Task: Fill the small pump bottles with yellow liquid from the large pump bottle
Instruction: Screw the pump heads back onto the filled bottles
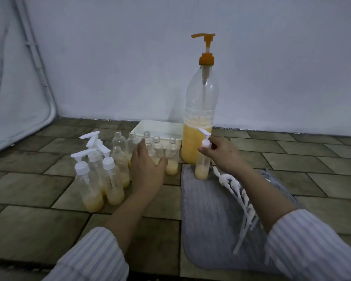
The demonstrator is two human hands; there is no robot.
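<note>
The large clear pump bottle (pixel 199 110) with an orange pump stands by the wall, yellow liquid filling its lower third. In front of it, on the grey mat (pixel 207 216), a small bottle (pixel 201 168) holds a little yellow liquid. My right hand (pixel 224 156) pinches that bottle's white pump cap. My left hand (pixel 147 169) reaches palm down among the uncapped small bottles (pixel 171 157), fingers fairly straight and thumb spread; it hides one or two of them. Several capped small bottles (pixel 93 179) with yellow liquid stand at the left.
A white plastic tray (pixel 160 127) sits behind the uncapped bottles, near the wall. Several loose white pump heads with tubes (pixel 240 197) lie on the mat by my right forearm. The floor is brown tile; a pale fabric frame leans at the far left.
</note>
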